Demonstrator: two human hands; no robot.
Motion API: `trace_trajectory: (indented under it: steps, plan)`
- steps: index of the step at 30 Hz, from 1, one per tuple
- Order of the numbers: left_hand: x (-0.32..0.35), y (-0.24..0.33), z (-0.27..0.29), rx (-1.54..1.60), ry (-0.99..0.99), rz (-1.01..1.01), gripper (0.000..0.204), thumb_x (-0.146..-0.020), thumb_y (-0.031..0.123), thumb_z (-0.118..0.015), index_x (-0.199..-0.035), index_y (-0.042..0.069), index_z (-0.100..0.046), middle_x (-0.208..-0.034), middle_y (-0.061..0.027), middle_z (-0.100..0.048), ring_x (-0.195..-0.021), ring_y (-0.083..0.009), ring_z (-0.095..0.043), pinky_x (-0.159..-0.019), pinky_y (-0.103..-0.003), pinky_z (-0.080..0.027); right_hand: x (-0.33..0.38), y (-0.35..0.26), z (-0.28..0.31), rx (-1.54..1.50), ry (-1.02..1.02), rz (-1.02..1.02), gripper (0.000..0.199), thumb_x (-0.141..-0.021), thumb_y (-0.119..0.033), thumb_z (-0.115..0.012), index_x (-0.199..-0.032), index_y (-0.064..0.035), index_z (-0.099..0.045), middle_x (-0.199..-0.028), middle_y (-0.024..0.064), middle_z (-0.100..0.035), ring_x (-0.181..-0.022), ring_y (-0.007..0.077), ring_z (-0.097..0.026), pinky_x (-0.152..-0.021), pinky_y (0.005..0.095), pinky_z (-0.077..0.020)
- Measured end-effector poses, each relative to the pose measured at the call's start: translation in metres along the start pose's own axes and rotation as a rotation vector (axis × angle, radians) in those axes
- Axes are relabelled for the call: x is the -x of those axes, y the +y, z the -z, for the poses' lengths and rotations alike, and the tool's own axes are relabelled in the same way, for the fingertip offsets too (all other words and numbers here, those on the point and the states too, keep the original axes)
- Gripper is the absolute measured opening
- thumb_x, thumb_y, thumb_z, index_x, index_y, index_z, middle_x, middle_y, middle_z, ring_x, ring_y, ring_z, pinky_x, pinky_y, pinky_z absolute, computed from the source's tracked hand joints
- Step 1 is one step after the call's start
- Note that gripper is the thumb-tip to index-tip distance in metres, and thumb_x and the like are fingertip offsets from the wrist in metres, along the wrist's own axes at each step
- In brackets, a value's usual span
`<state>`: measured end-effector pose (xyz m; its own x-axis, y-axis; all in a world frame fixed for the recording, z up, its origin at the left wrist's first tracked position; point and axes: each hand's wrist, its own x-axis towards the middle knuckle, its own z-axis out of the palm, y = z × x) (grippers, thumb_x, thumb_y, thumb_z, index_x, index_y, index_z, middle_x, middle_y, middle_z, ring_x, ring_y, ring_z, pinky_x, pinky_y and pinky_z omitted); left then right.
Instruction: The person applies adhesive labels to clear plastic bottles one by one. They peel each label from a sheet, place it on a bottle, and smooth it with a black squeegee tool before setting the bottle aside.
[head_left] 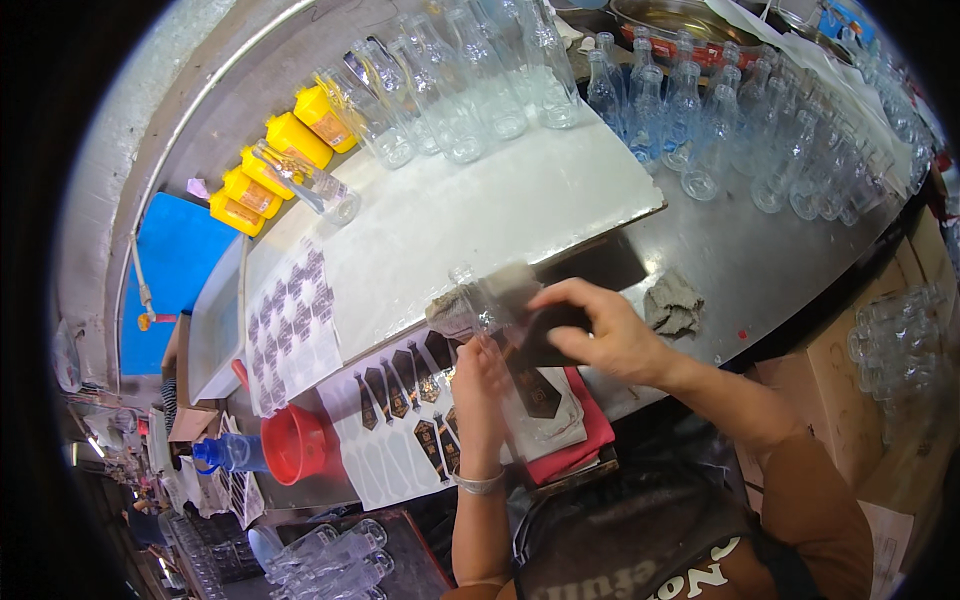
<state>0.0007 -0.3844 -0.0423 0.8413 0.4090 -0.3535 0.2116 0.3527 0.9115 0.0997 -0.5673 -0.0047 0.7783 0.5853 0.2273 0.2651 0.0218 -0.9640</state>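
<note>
My left hand (480, 385) is closed around a clear glass bottle (492, 312), tilted with its neck up and to the left. A dark pattern shows at its lower part, though I cannot tell whether it is a label on the glass or lies behind it. My right hand (615, 335) is beside the bottle with thumb and forefinger curved and apart. At the forefinger's tip is a pale, motion-blurred thing (515, 284) whose kind I cannot tell. A grey rag (455, 312) lies behind the bottle. Under it is a label sheet (400, 462) with dark tie-shaped labels.
Several clear bottles (465, 130) stand on the white board (480, 210), beside yellow bottles (297, 140). More glass bottles (705, 165) crowd the right. A crumpled rag (674, 303), a red bowl (295, 445), a pink cloth (595, 420) and a bottle crate (415, 530) are nearby.
</note>
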Motion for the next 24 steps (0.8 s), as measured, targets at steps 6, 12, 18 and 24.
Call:
trace_trajectory:
  steps: [6,12,18,24]
  plan:
    - [0.043,0.002,0.020,-0.122,0.051,-0.218,0.064,-0.108,0.048,-0.036,-0.142,-0.004,-0.044,-0.136,-0.0176,-0.058,-0.121,-0.0239,-0.060,-0.098,-0.034,-0.049,-0.044,-0.034,-0.018,0.514,-0.021,0.570,0.024,-0.078,-0.002,-0.065,-0.102,-0.0022,-0.064,-0.093,0.0139,-0.065,-0.092,0.0332,-0.062,-0.083,0.0413,-0.0517]
    - [0.050,-0.012,0.021,-0.332,0.026,-0.389,0.055,-0.108,0.034,-0.041,-0.143,-0.008,-0.043,-0.141,-0.0207,-0.055,-0.131,-0.0278,-0.053,-0.113,-0.039,-0.038,-0.029,-0.045,-0.017,0.438,0.017,0.688,0.026,-0.080,-0.001,-0.067,-0.105,-0.0041,-0.067,-0.095,0.0113,-0.068,-0.088,0.0301,-0.065,-0.079,0.0371,-0.0533]
    - [0.055,-0.028,-0.006,-0.681,-0.020,-0.507,0.067,-0.094,0.014,-0.046,-0.155,-0.004,-0.025,-0.158,-0.0225,-0.036,-0.148,-0.0346,-0.029,-0.122,-0.045,-0.012,0.025,-0.005,0.002,0.025,-0.138,-0.297,0.026,-0.102,-0.019,-0.057,-0.112,0.0025,-0.066,-0.086,0.0030,-0.067,-0.083,0.0063,-0.059,-0.075,0.0263,-0.0497]
    - [0.052,-0.036,-0.006,-0.655,-0.052,-0.498,0.066,-0.097,0.017,-0.042,-0.156,-0.004,-0.022,-0.162,-0.0223,-0.026,-0.150,-0.0367,-0.023,-0.121,-0.045,-0.016,0.048,0.009,-0.021,0.154,-0.101,-0.270,0.042,-0.089,-0.024,-0.075,-0.116,0.0047,-0.061,-0.060,0.0066,-0.057,-0.054,0.0101,-0.050,-0.054,0.0285,-0.0426]
